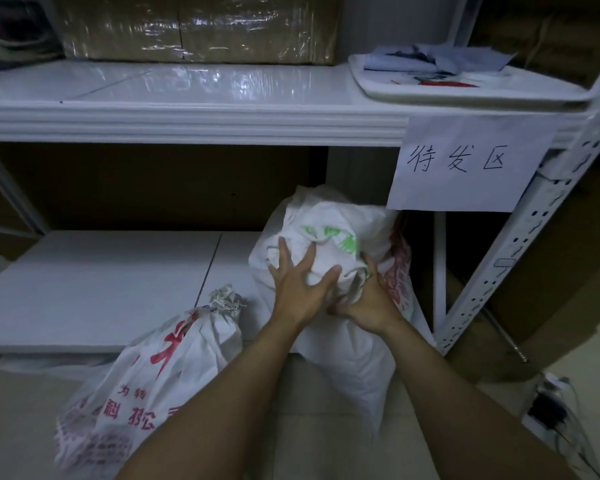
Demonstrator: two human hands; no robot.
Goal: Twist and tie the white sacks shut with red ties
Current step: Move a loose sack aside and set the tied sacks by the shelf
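- Fingers of the left hand (297, 292) were spread wide and pressed flat on the crumpled top of the green-printed sack (336, 220), holding nothing.
- The right hand (368, 306) lay just beside it, thumbs nearly touching, with its fingers curled into a bunch of that sack's loose fabric.
- The green-printed sack lay tilted across the front edge of the lower shelf (101, 278) at its right end, its upper part under the upper shelf (187, 109) and its bottom on the floor.
- A red-printed sack (160, 368) lay to the left on the floor, its neck gathered into a frayed tuft (226, 299) resting against the lower shelf's edge.
- A paper sign (465, 164) with handwritten characters hung from the upper shelf, just above the green-printed sack.
- On the upper shelf stood a film-wrapped carton (198, 26) and, to the right, a white tray (430, 93) with blue cloth (440, 58) on it.
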